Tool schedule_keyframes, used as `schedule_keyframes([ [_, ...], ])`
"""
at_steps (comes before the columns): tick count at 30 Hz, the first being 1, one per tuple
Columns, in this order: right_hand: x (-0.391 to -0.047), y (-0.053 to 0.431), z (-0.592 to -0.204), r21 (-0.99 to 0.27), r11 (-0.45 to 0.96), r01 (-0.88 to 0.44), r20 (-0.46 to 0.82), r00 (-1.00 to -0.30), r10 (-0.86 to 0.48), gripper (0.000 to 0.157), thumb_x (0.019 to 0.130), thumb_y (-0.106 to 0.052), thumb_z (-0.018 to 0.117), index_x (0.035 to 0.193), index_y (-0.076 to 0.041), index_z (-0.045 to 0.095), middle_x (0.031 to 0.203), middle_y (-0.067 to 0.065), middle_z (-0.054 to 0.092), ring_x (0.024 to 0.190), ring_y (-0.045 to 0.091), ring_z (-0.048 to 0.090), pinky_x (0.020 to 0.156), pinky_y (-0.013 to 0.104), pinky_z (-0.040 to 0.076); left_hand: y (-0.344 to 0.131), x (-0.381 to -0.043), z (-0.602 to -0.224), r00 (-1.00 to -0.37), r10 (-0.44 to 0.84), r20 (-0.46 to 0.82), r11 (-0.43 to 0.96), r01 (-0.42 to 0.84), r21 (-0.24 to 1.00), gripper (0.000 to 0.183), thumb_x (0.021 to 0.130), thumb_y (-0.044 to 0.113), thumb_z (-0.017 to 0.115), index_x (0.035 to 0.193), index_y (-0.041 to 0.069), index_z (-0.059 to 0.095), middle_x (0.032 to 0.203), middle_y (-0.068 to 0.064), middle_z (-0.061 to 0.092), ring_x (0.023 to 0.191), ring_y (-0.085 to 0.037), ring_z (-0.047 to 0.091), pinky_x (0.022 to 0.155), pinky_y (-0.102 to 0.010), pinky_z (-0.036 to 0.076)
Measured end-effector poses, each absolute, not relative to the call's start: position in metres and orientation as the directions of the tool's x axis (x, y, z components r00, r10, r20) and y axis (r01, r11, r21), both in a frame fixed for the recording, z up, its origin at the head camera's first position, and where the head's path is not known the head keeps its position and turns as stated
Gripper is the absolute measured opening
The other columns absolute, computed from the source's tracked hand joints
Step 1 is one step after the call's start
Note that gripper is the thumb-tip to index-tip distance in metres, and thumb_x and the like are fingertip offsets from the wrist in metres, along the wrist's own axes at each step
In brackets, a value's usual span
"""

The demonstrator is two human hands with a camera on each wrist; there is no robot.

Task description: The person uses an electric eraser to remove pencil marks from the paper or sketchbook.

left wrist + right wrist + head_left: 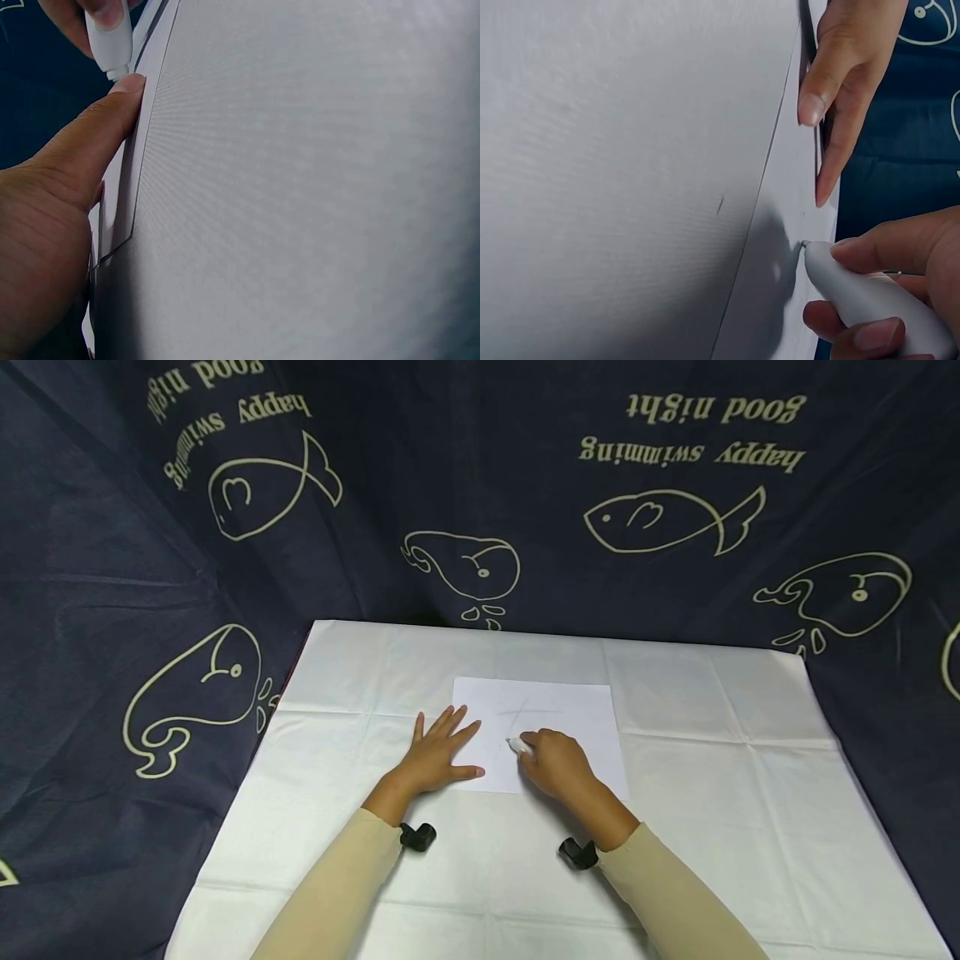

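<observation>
A sheet of white paper [577, 693] lies on the table, bearing a few faint grey lines [534, 712]. My left hand [432, 758] rests on its left side with fingers spread. In my right hand [557, 764] I grip a thick white pen-shaped tool [866, 296], smooth and rounded, with a small narrow tip. That tip is right at the paper's surface, below the grey lines. In the left wrist view the white tool [111, 45] shows behind my left thumb [101, 124]. My right fingers and palm hide part of its body.
A creased white cloth [720, 793] covers the table. Behind and to the left hangs a dark blue curtain [540, 460] printed with fish, whales and lettering. Black wrist cameras [418, 837] sit at both cuffs. A small dark mark [720, 204] shows on the cloth.
</observation>
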State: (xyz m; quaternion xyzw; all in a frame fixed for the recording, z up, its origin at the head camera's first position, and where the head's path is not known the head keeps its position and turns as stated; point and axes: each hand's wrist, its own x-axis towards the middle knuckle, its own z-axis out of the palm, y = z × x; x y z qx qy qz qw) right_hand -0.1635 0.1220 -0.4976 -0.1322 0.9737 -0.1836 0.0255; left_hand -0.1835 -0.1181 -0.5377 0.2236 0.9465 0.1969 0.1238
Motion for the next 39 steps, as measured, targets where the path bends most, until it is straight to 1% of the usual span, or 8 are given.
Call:
schedule_keyframes([
  [3,-0.1657,0.1210,-0.4982,-0.361,0.899,-0.247,0.010,-0.965,-0.261,0.034,0.091,-0.019,0.070,0.122,-0.004,0.073,0.108,0.019,0.075,0.101,0.040,0.072,0.087,0.052,0.057,-0.1182,-0.1838,-0.5390,-0.868,0.474,-0.144,0.822,0.378,0.426,0.088,0.090,0.064,0.064,0.161,0.026,0.029,0.172,-0.003,0.009,0.161,-0.025,0.002,0.123,-0.066,-0.009],
  [9,-0.1643,0.1215,-0.4981,-0.364,0.900,-0.239,-0.012,-0.965,-0.261,0.035,0.091,-0.020,0.071,0.122,-0.005,0.073,0.108,0.018,0.075,0.101,0.039,0.072,0.087,0.052,0.057,-0.1186,-0.1837,-0.5387,-0.869,0.475,-0.136,0.821,0.383,0.423,0.087,0.090,0.063,0.064,0.161,0.026,0.030,0.172,-0.004,0.011,0.161,-0.026,0.003,0.123,-0.067,-0.008],
  [15,-0.1647,0.1219,-0.4970,-0.362,0.899,-0.246,0.017,-0.966,-0.257,0.034,0.091,-0.019,0.071,0.122,-0.005,0.073,0.103,0.018,0.075,0.094,0.038,0.072,0.081,0.051,0.057,-0.1185,-0.1831,-0.5384,-0.869,0.477,-0.132,0.818,0.384,0.428,0.087,0.090,0.063,0.064,0.160,0.025,0.031,0.172,-0.004,0.011,0.161,-0.026,0.004,0.123,-0.067,-0.007],
  [21,-0.1633,0.1221,-0.4967,-0.364,0.898,-0.246,-0.001,-0.964,-0.264,0.035,0.091,-0.019,0.071,0.122,-0.004,0.073,0.108,0.019,0.075,0.100,0.039,0.072,0.086,0.052,0.057,-0.1186,-0.1831,-0.5386,-0.868,0.477,-0.136,0.818,0.382,0.429,0.087,0.090,0.063,0.064,0.161,0.026,0.030,0.172,-0.004,0.011,0.161,-0.026,0.003,0.123,-0.067,-0.008],
  [27,-0.1642,0.1229,-0.4981,-0.364,0.900,-0.241,0.013,-0.967,-0.254,0.035,0.090,-0.018,0.071,0.122,-0.004,0.073,0.106,0.019,0.075,0.096,0.039,0.072,0.082,0.050,0.058,-0.1188,-0.1838,-0.5397,-0.868,0.477,-0.137,0.819,0.382,0.429,0.087,0.090,0.064,0.064,0.161,0.026,0.030,0.172,-0.004,0.011,0.161,-0.026,0.002,0.123,-0.067,-0.008],
  [34,-0.1633,0.1220,-0.4958,-0.359,0.898,-0.254,-0.002,-0.962,-0.273,0.034,0.090,-0.019,0.070,0.121,-0.004,0.074,0.106,0.019,0.075,0.098,0.039,0.072,0.084,0.051,0.058,-0.1191,-0.1844,-0.5404,-0.868,0.478,-0.137,0.821,0.386,0.422,0.087,0.090,0.065,0.063,0.161,0.027,0.029,0.172,-0.004,0.011,0.161,-0.025,0.002,0.123,-0.067,-0.008],
  [39,-0.1645,0.1223,-0.4968,-0.354,0.905,-0.238,0.006,-0.968,-0.252,0.034,0.090,-0.018,0.070,0.121,-0.003,0.073,0.105,0.019,0.075,0.096,0.039,0.072,0.082,0.051,0.058,-0.1193,-0.1842,-0.5399,-0.869,0.477,-0.131,0.818,0.385,0.429,0.087,0.090,0.064,0.064,0.161,0.026,0.030,0.172,-0.004,0.012,0.161,-0.026,0.003,0.123,-0.067,-0.008],
])
